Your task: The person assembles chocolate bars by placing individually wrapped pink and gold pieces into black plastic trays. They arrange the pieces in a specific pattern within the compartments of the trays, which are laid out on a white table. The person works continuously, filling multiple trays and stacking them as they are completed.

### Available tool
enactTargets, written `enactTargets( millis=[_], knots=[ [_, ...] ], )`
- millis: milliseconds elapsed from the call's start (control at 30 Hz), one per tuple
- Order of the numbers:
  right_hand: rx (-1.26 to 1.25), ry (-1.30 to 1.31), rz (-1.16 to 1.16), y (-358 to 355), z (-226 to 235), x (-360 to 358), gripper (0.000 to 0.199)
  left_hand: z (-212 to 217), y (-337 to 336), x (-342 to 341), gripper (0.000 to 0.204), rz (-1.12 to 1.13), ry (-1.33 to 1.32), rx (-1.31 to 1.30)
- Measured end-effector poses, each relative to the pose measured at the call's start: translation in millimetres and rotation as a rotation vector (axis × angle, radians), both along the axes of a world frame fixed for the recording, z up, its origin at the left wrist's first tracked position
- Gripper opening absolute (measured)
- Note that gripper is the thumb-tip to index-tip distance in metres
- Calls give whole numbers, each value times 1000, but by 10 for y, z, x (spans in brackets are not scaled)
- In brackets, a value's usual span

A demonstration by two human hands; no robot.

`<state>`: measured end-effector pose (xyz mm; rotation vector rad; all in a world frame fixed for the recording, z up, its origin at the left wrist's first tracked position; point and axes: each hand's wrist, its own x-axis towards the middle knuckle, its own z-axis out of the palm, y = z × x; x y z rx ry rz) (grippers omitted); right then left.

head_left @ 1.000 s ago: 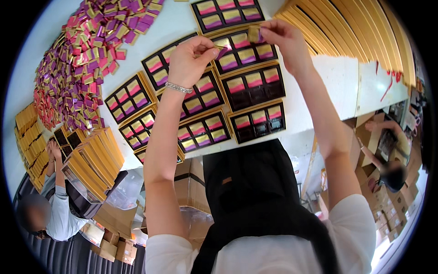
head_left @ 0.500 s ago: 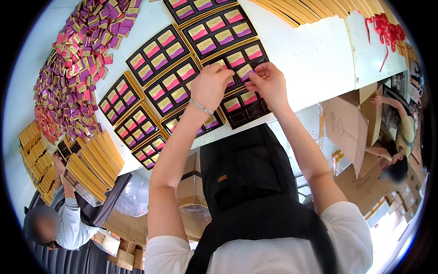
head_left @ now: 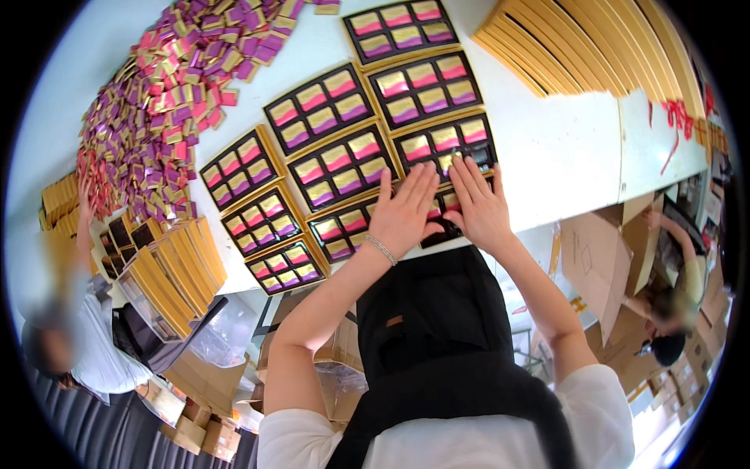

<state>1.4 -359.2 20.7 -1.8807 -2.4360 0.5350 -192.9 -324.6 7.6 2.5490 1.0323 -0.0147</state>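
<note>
Both my hands lie flat, fingers stretched out, over the boxes nearest me. My left hand (head_left: 408, 209) rests at the lower edge of a black-trayed box (head_left: 486, 153), covering part of its near row. My right hand (head_left: 480, 202) is beside it, fingertips on the same row. Three pink-and-gold wrapped squares (head_left: 445, 138) fill that box's far row. At its near right a cell is bare black; a gold wrapper shows between my hands. Under my palms is another box (head_left: 442, 234), mostly hidden, with a pink square and dark cells showing.
Several filled boxes (head_left: 336, 160) stand in rows to the left. A big heap of purple and pink wrapped squares (head_left: 168, 102) lies beyond. Stacked gold trays (head_left: 578, 51) are at far right, near red ribbon (head_left: 673, 125). Co-workers sit left and right; one reaches into the heap.
My hands have let go of a purple-and-gold square and gone from pinching to lying flat. The view has shifted, and the left co-worker's arm has moved up to the heap.
</note>
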Motion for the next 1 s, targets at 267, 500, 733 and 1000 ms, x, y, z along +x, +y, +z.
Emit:
enactTargets(
  millis=[267,500,733,1000],
  knots=[
    [507,382,0,1789,195,-238,24,136,1636,-733,44,761,-92,91],
    [287,110,38,3760,-425,-1026,27,-288,2713,-1356,44,816,-76,358],
    [5,10,-17,3751,-307,-1285,31,-464,2717,-1406,33,521,292,628],
    [-43,457,-53,3639,-178,-969,26,-17,2510,-1227,21,1095,-859,-270]
  ],
)
